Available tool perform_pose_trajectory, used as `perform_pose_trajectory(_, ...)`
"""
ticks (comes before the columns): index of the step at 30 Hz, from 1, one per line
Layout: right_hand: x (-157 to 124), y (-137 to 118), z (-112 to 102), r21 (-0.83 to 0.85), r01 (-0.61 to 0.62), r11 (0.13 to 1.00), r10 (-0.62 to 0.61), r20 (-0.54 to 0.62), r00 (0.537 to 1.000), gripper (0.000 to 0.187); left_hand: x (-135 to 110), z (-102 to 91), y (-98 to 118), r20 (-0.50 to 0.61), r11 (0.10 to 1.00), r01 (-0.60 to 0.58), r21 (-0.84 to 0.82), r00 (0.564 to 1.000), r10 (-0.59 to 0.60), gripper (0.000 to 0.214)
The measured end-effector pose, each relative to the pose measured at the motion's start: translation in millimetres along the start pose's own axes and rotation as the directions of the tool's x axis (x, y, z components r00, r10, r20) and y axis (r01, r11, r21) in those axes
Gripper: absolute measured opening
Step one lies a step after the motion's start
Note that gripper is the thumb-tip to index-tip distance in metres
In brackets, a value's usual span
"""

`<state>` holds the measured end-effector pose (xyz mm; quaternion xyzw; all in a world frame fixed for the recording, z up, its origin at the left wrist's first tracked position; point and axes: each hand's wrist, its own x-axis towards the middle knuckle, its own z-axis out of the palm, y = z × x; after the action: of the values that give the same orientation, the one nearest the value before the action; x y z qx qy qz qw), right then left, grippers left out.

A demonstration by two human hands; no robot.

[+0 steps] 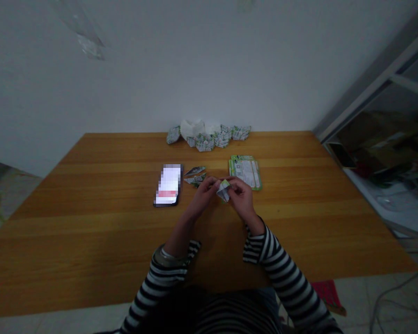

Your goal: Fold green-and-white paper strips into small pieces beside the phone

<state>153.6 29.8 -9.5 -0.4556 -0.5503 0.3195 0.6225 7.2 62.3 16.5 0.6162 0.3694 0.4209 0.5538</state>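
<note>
near the middle of the wooden table (90,222), a small folded paper piece (224,190) with green and white print is held up between both hands. the left hand (204,197) grips it from one side and the right hand (243,199) from the other, the fingers (231,185) of each curled in and closed on the paper. which fingertip presses where is too small to tell. just left of the folded paper piece lie two folded paper strips (195,176), and farther left a smartphone (167,184) lies flat, its lit screen blurred. just right of the piece and beyond it lies a stack of green-edged printed cards (245,172). well beyond the piece, a row of folded paper units (223,137) sits along the far table edge beside crumpled white paper (193,129). black-and-white striped sleeves (282,264) cover both forearms.
</note>
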Motion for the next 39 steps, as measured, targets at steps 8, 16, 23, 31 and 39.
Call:
perform_pose_trajectory(8,4.2,-4.0,-4.2,-0.087,0.077,0.993,-0.079,-0.014,0.997,0.019,1.2,6.2,0.6,-0.122,0.994,-0.012,0.113,0.992,0.026,0.024)
perform_pose_trajectory(16,-1.9,-6.1,-9.1,-0.242,0.19,0.951,-0.195,0.006,0.981,0.025,-0.1,6.9,-1.3,-0.034,0.991,0.044,0.125,0.999,-0.04,0.035)
perform_pose_trajectory(23,-2.6,-8.3,-7.8,-0.21,0.174,0.962,-0.184,-0.026,0.983,0.023,-0.8,8.6,1.4,0.045,0.977,0.21,-0.026,0.977,-0.209,0.046)
perform_pose_trajectory(31,0.6,-18.2,0.4,0.149,-0.043,0.988,0.037,0.042,0.998,0.01,1.4,5.4,3.0,-0.088,0.985,0.173,0.013,0.981,-0.172,0.044)
perform_pose_trajectory(39,1.9,-3.1,6.0,0.338,-0.269,0.902,0.258,0.078,0.963,0.04,-2.3,7.9,2.9,-0.129,0.957,0.027,0.287,0.992,0.011,0.039)
